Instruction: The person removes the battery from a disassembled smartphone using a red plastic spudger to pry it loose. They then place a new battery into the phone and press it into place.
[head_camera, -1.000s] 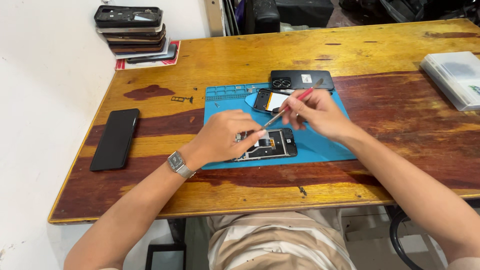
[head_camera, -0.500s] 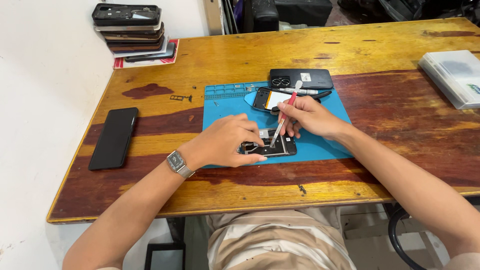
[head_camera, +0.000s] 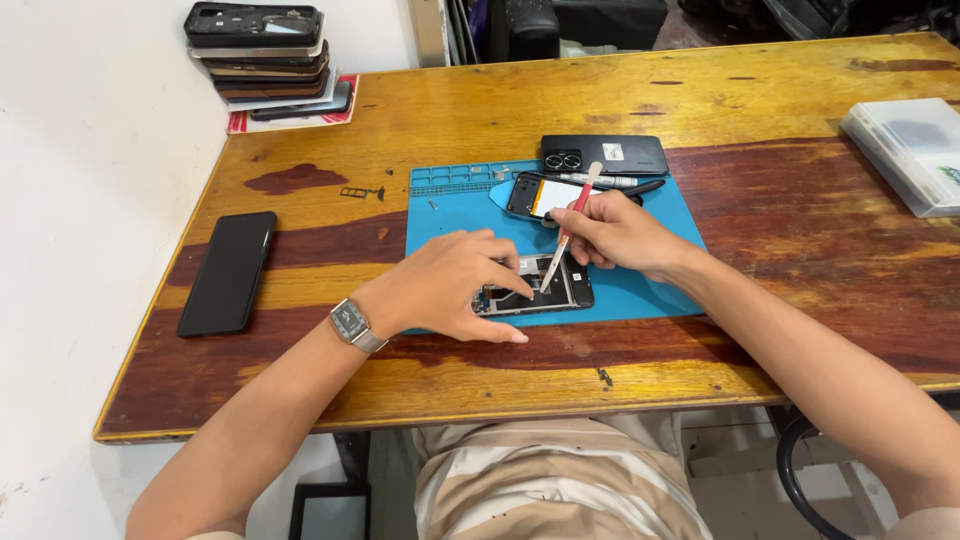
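Fingers (head_camera: 500, 280) of my left hand (head_camera: 450, 285) press flat on the opened phone (head_camera: 535, 295), mid-frame on the rubbery blue mat (head_camera: 640, 290); my right hand (head_camera: 615, 235) pinches a thin red-and-white pry stick (head_camera: 567, 232) angled into it, glossy wooden counter (head_camera: 760, 330) underneath.

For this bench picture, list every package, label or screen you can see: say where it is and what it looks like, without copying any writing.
Black phone: left on the table, dark rectangular screen, face up.
Opened phone: on the blue mat, under the left hand; the right hand holds a pink-and-white tool over it.
Black back cover: behind the mat, small pale label.
Clear plastic box: far right, flat, whitish.
Stacked phone shells: back left corner.
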